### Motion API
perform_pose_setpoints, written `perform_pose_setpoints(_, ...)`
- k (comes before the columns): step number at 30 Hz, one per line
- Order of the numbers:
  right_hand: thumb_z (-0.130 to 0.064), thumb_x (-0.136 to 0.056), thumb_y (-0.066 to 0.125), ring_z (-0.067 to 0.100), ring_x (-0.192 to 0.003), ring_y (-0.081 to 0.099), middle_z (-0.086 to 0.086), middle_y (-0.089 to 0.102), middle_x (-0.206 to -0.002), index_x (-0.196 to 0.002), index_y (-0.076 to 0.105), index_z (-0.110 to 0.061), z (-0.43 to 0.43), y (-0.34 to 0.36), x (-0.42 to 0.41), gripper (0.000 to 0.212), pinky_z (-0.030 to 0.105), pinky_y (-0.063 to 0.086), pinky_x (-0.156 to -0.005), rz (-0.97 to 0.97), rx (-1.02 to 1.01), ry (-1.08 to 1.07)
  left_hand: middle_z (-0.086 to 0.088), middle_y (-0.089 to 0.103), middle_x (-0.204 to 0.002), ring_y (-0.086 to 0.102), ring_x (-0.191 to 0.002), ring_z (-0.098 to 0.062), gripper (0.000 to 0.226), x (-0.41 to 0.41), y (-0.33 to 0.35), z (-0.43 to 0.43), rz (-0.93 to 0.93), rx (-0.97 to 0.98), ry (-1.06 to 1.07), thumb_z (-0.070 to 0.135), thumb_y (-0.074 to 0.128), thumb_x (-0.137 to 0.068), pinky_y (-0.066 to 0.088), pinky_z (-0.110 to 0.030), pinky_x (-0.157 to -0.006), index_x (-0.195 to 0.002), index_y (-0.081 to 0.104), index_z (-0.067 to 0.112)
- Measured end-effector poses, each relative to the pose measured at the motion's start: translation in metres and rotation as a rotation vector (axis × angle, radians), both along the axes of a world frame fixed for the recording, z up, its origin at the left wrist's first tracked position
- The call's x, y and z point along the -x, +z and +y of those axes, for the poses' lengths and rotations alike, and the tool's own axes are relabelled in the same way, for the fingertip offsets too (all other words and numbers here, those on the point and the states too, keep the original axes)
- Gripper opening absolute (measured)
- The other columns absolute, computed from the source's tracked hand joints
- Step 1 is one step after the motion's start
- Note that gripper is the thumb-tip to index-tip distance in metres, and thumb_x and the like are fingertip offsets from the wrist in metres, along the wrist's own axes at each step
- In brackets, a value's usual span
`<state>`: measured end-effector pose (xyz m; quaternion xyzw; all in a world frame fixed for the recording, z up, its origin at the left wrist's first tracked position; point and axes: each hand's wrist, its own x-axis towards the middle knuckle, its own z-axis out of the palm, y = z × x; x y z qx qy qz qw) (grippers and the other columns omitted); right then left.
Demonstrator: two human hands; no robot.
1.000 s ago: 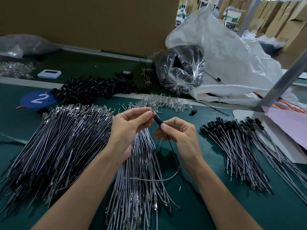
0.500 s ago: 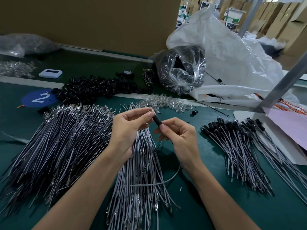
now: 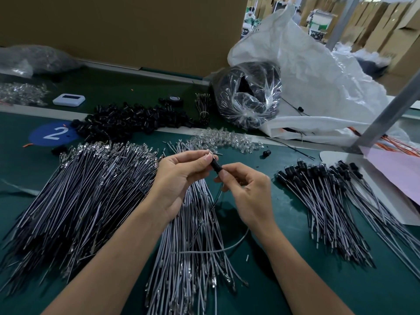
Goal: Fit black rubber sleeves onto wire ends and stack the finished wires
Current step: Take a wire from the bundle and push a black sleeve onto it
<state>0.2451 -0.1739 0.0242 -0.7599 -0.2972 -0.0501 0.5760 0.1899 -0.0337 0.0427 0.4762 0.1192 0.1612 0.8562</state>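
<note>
**Sleeve at the wire end, both hands pinching over the middle bundle**

Both hands are up above the green table [image 3: 284, 287], meeting just over the middle bundle of grey wires [image 3: 193, 242]. The left hand [image 3: 179, 178] has thumb and forefinger closed together on the top end of the wire [image 3: 236, 244], with a small pale tip peeking out above the nail. The other fingers are curled loosely underneath.

Right below that pinch sits the black rubber sleeve [image 3: 216, 166], tilted and held in the air between the two hands. The right hand [image 3: 247, 192] clamps its lower end between thumb and forefinger, the remaining fingers folded in toward the palm. From there the wire drops away, swings right in a wide loop and lies across the bundle on the table.

Left of the hands, a big fan of unsleeved wires [image 3: 86, 189] shows its metal terminals at the far end. On the right, well apart from the hands, lie the finished wires [image 3: 322, 201], black caps all at the far end, partly on a white board [image 3: 372, 178].

Further back is the heap of loose black sleeves [image 3: 134, 120] beside a blue "2" sticker [image 3: 53, 134]. Near it lie a scatter of clear parts [image 3: 225, 140] and a clear bag of black parts [image 3: 247, 96] resting against a white sack [image 3: 318, 71].
</note>
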Motion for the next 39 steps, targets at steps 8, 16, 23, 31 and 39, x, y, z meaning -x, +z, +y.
perform_pose_setpoints(8, -0.006, -0.089, 0.068, 0.003, -0.064, 0.066, -0.008, 0.072, -0.072, -0.088, 0.074, -0.012, 0.000, -0.003, -0.003, 0.008, 0.011, 0.047, -0.061, -0.108, 0.059, -0.056, -0.008, 0.077, -0.085, 0.071, -0.078, -0.014, 0.006, 0.000, -0.002, -0.006, -0.005, -0.194, 0.106, 0.006, 0.072, -0.079, 0.057, -0.021, -0.070, -0.084, 0.072, 0.009)
perform_pose_setpoints(16, -0.003, -0.086, 0.071, 0.011, -0.064, 0.067, 0.001, 0.073, -0.075, -0.088, 0.072, -0.009, 0.002, -0.001, 0.000, 0.006, 0.026, 0.056, -0.064, -0.041, 0.001, 0.049, -0.012, 0.075, -0.089, 0.069, -0.084, -0.020, 0.003, 0.003, -0.001, -0.005, -0.044, -0.239, 0.100, 0.018, 0.077, -0.067, 0.054, -0.033, -0.077, -0.069, 0.074, 0.018)
perform_pose_setpoints(23, -0.002, -0.085, 0.072, 0.020, -0.065, 0.069, -0.001, 0.075, -0.075, -0.087, 0.071, -0.016, 0.002, -0.003, -0.002, 0.014, 0.034, 0.059, -0.066, 0.062, -0.126, 0.072, -0.010, 0.075, -0.089, 0.071, -0.083, -0.021, 0.016, 0.002, -0.001, -0.004, -0.160, -0.262, 0.001, 0.005, 0.070, -0.072, 0.058, -0.035, -0.072, -0.061, 0.066, 0.016)
perform_pose_setpoints(31, -0.005, -0.088, 0.069, 0.013, -0.063, 0.065, -0.001, 0.074, -0.072, -0.088, 0.076, -0.007, 0.000, -0.001, -0.009, 0.007, 0.023, 0.051, -0.062, 0.098, -0.171, 0.121, -0.010, 0.075, -0.103, 0.070, -0.093, -0.021, 0.035, -0.004, -0.011, -0.004, -0.163, -0.333, -0.088, 0.019, 0.075, -0.071, 0.057, -0.034, -0.087, -0.105, 0.069, 0.010)
perform_pose_setpoints(39, -0.010, -0.084, 0.073, 0.007, -0.061, 0.064, 0.001, 0.074, -0.073, -0.085, 0.076, -0.011, -0.001, 0.001, -0.007, 0.004, 0.019, 0.050, -0.062, 0.075, -0.210, 0.103, -0.010, 0.076, -0.097, 0.072, -0.089, -0.015, 0.029, -0.005, -0.012, -0.015, -0.234, -0.354, 0.012, 0.014, 0.073, -0.074, 0.054, -0.020, -0.077, -0.100, 0.074, 0.002)
